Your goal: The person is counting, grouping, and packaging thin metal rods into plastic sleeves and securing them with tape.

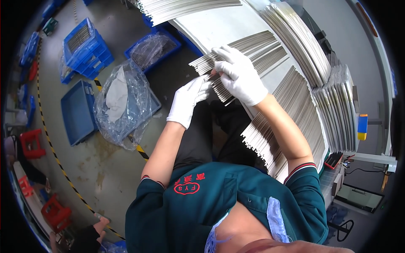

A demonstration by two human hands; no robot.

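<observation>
Both my hands wear white gloves and meet at the ends of a row of thin silvery metal rods [263,44] on the white table. My right hand [241,76] lies over that row, its thumb and fingers closed around what looks like one rod. Just left of it, at the table's edge, my left hand [190,100] has its fingertips pinched together at the same rod's end. The gloves hide most of the held rod. A second batch of rods [284,118] lies under my right forearm, with uneven ends toward me.
Bundled rods in clear wrap [297,40] line the table's far right side, beside another wrapped stack [335,109]. More rods [190,9] lie at the top. On the floor to the left are blue crates [86,52], an open blue bin [76,114] and clear plastic bags [139,101].
</observation>
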